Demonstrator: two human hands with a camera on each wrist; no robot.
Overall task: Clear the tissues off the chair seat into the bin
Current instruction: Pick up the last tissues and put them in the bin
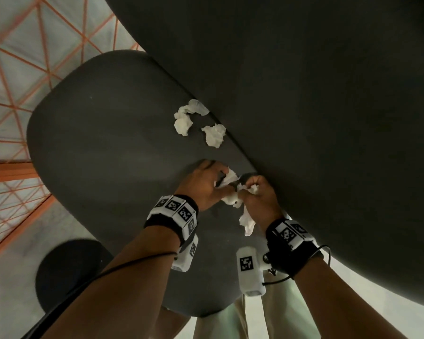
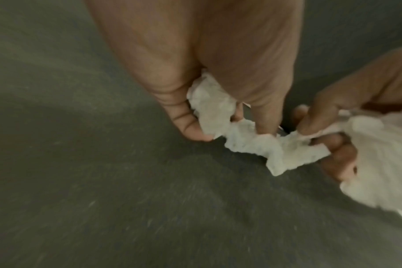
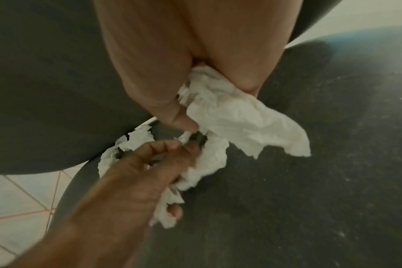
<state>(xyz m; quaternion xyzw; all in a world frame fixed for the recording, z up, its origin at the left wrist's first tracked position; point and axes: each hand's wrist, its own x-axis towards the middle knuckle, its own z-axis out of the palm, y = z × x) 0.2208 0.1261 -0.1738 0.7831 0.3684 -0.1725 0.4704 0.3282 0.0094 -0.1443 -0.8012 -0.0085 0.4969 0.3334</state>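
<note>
White crumpled tissues lie on the dark grey chair seat (image 1: 103, 143). Two loose clumps, tissue (image 1: 187, 117) and tissue (image 1: 214, 135), sit by the backrest seam. Nearer to me, both hands meet at that seam. My left hand (image 1: 218, 177) pinches a crumpled tissue (image 2: 215, 107) between thumb and fingers. My right hand (image 1: 249, 189) grips another tissue (image 3: 239, 116), and a tail of it (image 1: 247, 222) hangs down. The two wads touch between the hands. In the right wrist view my left hand (image 3: 145, 168) curls round its tissue just below my right hand (image 3: 216, 107).
The chair's dark backrest (image 1: 304, 94) rises close on the right above the seam. A round black object (image 1: 69, 272) stands on the floor at lower left. Pale floor tiles with orange lines (image 1: 15, 69) lie beyond the seat's left edge.
</note>
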